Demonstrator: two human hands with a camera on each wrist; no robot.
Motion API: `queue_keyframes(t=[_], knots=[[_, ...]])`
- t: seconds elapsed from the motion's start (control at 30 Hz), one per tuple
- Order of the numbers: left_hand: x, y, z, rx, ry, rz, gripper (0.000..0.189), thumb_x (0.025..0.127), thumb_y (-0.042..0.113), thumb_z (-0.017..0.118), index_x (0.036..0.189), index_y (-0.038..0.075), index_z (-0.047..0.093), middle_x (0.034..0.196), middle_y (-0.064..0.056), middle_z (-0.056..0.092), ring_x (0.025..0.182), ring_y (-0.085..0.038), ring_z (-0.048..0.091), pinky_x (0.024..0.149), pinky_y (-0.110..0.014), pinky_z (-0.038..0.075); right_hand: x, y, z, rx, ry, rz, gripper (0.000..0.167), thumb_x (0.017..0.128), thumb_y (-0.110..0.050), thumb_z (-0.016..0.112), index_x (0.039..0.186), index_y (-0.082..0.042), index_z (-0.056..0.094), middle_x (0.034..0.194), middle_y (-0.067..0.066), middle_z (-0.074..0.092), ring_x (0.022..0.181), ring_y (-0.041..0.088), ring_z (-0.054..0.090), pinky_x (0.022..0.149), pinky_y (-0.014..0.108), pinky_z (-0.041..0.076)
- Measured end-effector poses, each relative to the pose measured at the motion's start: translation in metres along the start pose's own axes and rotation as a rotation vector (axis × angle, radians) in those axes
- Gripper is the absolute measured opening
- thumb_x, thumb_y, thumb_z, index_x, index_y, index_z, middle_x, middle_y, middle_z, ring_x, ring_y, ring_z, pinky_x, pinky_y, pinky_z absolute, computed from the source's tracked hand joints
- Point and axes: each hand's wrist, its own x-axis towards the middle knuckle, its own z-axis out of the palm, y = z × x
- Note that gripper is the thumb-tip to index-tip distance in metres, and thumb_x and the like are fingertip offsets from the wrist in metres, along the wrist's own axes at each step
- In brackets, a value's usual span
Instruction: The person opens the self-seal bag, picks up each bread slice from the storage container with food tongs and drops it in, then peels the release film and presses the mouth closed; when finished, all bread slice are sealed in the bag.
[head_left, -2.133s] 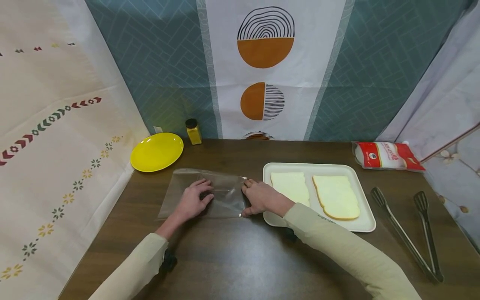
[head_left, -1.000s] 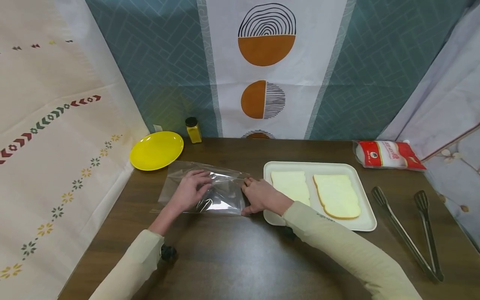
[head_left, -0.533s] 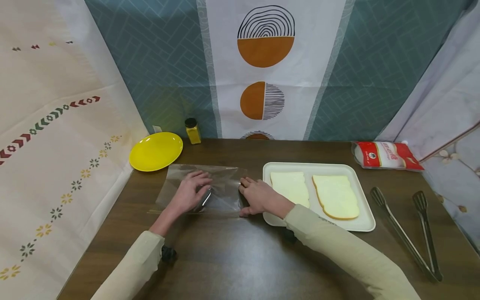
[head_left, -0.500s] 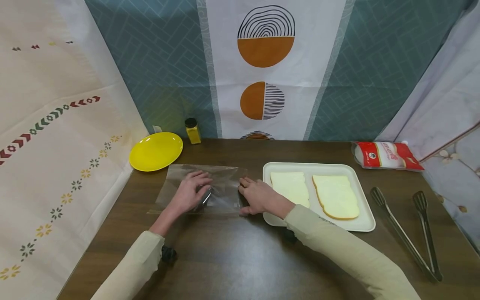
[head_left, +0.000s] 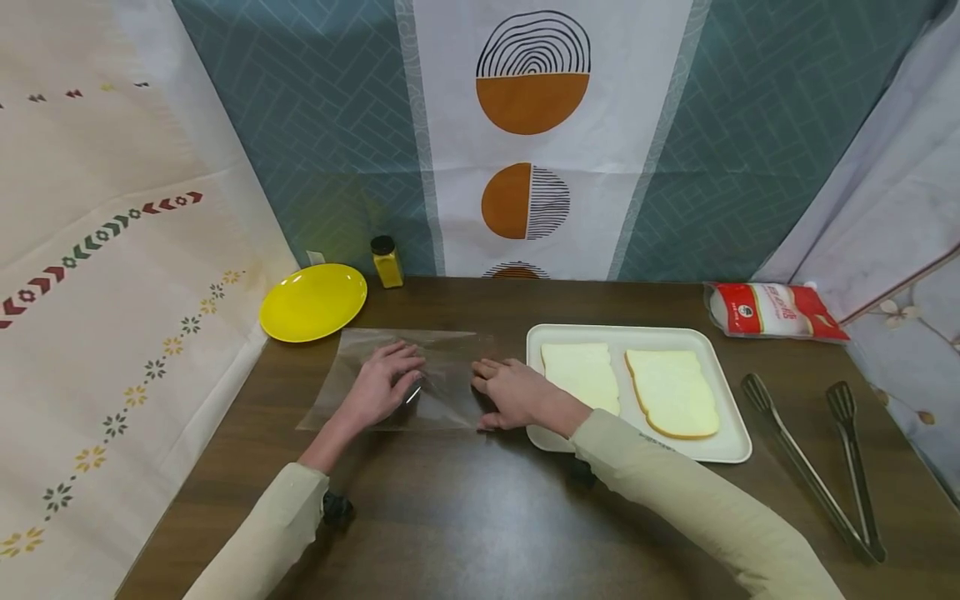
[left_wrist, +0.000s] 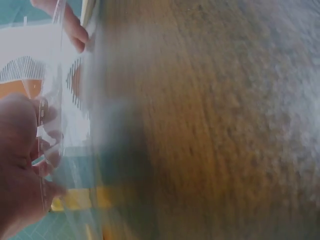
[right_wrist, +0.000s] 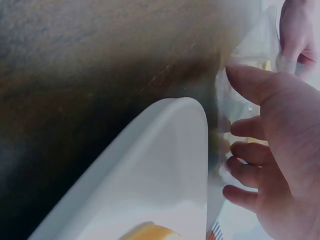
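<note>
A sheet of clear plastic (head_left: pixel 450 408), perhaps a flat bag, lies on the dark wooden table (head_left: pixel 480 517) between my hands. My left hand (head_left: pixel 382 383) rests on its middle with loosely bent fingers and holds nothing; a shiny crease shows by the thumb. At the plastic's right edge, my right hand (head_left: pixel 513 393) touches down with spread fingertips, thumb nearest me. In the right wrist view the right hand's fingers (right_wrist: pixel 245 170) stand apart beside the plastic's edge. The left wrist view shows the left hand (left_wrist: pixel 20 165) at the plastic, its fingertips partly seen through it.
Just right of the right hand, a white tray (head_left: pixel 622 333) holds two bread slices (head_left: pixel 675 396). Metal tongs (head_left: pixel 806 475) lie farther right, below a red and white packet (head_left: pixel 780 312). A yellow plate (head_left: pixel 313 302) and a yellow jar (head_left: pixel 387 265) stand at the back left.
The plastic, lifted and wrinkled a second ago, now lies flatter with fewer bright reflections. My right hand has slid slightly left; my left hand has stayed nearly in place over the last second.
</note>
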Motion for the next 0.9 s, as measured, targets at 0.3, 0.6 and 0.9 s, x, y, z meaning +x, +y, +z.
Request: queue_keyframes(t=[0.3, 0.6, 0.9], knots=[[0.0006, 0.0009, 0.0062, 0.006, 0.066, 0.035, 0.023, 0.093, 0.005, 0.069, 0.114, -0.005, 0.072, 0.129, -0.026, 0.062, 0.129, -0.047, 0.048, 0.107, -0.069, 0.027, 0.0024, -0.0016, 0.002, 0.018, -0.066, 0.03, 0.074, 0.087, -0.057, 0.07, 0.141, -0.007, 0.057, 0.15, 0.018, 0.046, 0.14, 0.031, 0.041, 0.107, 0.049, 0.039], [0.0009, 0.0021, 0.0096, 0.021, 0.092, 0.001, 0.023, 0.093, 0.01, 0.07, 0.112, -0.004, 0.074, 0.128, -0.025, 0.063, 0.127, -0.045, 0.051, 0.106, -0.068, 0.03, 0.005, -0.0037, -0.0018, 0.025, -0.086, 0.047, 0.075, 0.086, -0.057, 0.072, 0.14, -0.008, 0.057, 0.15, 0.016, 0.046, 0.138, 0.028, 0.044, 0.1, 0.049, 0.046], [0.0008, 0.0008, 0.0087, 0.017, 0.208, 0.087, 0.019, 0.086, 0.005, 0.077, 0.103, -0.004, 0.076, 0.12, -0.023, 0.067, 0.12, -0.044, 0.056, 0.101, -0.059, 0.043, 0.0028, -0.003, 0.0005, 0.052, -0.064, 0.051, 0.074, 0.085, -0.056, 0.073, 0.139, -0.008, 0.058, 0.148, 0.017, 0.048, 0.136, 0.032, 0.046, 0.101, 0.05, 0.045]])
